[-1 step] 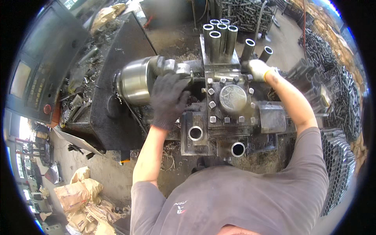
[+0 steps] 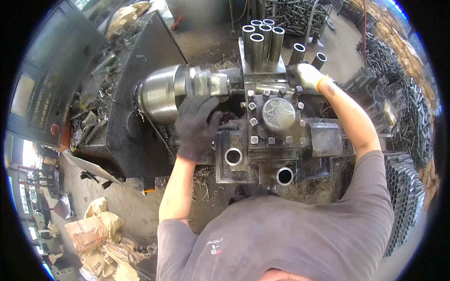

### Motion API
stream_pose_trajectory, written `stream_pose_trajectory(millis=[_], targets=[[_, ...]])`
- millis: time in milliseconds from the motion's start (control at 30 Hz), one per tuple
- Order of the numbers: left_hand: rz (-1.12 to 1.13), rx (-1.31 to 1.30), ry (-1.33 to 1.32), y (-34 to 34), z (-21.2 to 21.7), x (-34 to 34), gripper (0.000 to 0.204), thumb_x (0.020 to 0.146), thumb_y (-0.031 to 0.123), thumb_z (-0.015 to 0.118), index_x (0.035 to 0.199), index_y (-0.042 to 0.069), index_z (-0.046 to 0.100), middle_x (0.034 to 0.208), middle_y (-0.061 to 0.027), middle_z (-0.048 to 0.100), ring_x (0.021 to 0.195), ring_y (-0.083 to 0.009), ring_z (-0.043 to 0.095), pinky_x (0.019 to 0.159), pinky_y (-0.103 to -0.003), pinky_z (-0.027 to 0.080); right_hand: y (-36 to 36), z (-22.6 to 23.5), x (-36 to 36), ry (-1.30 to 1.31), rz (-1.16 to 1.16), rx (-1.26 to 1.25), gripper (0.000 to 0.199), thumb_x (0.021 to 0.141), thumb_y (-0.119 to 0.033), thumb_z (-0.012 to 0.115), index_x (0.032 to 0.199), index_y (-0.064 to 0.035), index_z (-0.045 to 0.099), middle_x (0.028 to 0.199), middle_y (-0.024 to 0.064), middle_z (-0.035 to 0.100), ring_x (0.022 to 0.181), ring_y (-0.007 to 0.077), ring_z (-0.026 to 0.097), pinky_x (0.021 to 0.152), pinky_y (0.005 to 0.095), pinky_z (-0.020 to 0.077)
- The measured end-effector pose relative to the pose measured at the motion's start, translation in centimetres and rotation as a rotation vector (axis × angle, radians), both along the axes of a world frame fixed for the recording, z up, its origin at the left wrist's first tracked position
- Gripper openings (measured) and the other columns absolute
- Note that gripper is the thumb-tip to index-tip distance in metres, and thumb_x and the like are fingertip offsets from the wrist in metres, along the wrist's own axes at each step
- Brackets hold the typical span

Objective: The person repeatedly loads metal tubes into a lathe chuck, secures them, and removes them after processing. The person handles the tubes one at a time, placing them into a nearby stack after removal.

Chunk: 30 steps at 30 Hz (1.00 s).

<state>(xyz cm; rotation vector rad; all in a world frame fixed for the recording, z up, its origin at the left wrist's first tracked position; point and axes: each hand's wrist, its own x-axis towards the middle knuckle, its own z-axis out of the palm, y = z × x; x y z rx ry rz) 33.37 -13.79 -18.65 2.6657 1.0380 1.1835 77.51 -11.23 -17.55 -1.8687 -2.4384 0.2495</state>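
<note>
My left hand (image 2: 197,122), in a dark glove, is just below the jaws of a lathe chuck (image 2: 164,93). Its fingers are stretched out, with the fingertips close to the jaws; I cannot tell whether they touch. The jaws (image 2: 206,85) look smeared. My right hand (image 2: 307,76), in a white glove with dark fingertips, is curled down behind the bolted tool post (image 2: 278,114). What its fingers close on is hidden. Right beside it stand two metal tubes, one upright (image 2: 296,54) and one leaning (image 2: 319,60).
Several metal tubes (image 2: 256,49) stand on a plate at the far side. One tube end (image 2: 233,157) and another (image 2: 284,176) show at the near side. A control panel (image 2: 40,103) is at left, paper sacks (image 2: 91,229) lower left. Stacked tubes (image 2: 405,201) fill the right.
My left hand has drawn slightly back toward me, baring more of the chuck jaws. My right hand has shifted a little away from me, and its dark fingertips now show.
</note>
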Motion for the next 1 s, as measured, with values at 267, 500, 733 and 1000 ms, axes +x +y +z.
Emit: stream_pose_trajectory(millis=[267,500,733,1000], targets=[[-0.074,-0.714,0.097,-9.4,-6.3,0.3,0.045,0.083,0.023,0.085,0.124,0.008,0.073,0.124,-0.0162,0.074,0.113,-0.0337,0.073,0.092,-0.043,0.059,-1.4,9.5,-14.6,0.360,0.322,0.032,0.037,0.089,-0.016,0.077,0.124,-0.0034,0.075,0.109,0.0170,0.079,0.095,0.0278,0.078,0.084,0.0386,0.0630],[0.131,-1.067,0.046,-9.5,-1.8,0.8,0.054,0.080,0.048,0.087,0.118,0.012,0.074,0.096,-0.0158,0.078,0.092,-0.0339,0.078,0.084,-0.046,0.061,-5.9,13.5,-19.0,0.291,0.724,0.267,0.053,0.087,-0.013,0.074,0.138,0.0001,0.066,0.130,0.0222,0.072,0.098,0.0304,0.077,0.082,0.0411,0.0652],[0.051,-0.858,-0.070,-6.7,3.0,1.4,0.049,0.091,0.043,0.077,0.118,0.003,0.072,0.109,-0.0206,0.077,0.098,-0.0269,0.077,0.086,-0.041,0.059,-6.8,12.5,-20.4,-0.010,0.883,0.700,0.005,0.091,-0.012,0.066,0.088,-0.0083,0.064,0.082,0.0027,0.064,0.067,0.0185,0.064,0.062,0.0361,0.0581],[0.642,-0.838,-0.006,0.5,-1.9,0.3,0.061,0.099,0.037,0.056,0.154,0.014,0.046,0.128,-0.0324,0.069,0.115,-0.0505,0.070,0.099,-0.056,0.053,-4.3,12.2,-11.3,0.087,0.076,0.515,0.032,0.071,-0.018,0.082,0.098,-0.0058,0.071,0.083,0.0185,0.073,0.077,0.0377,0.075,0.071,0.0463,0.0609]])
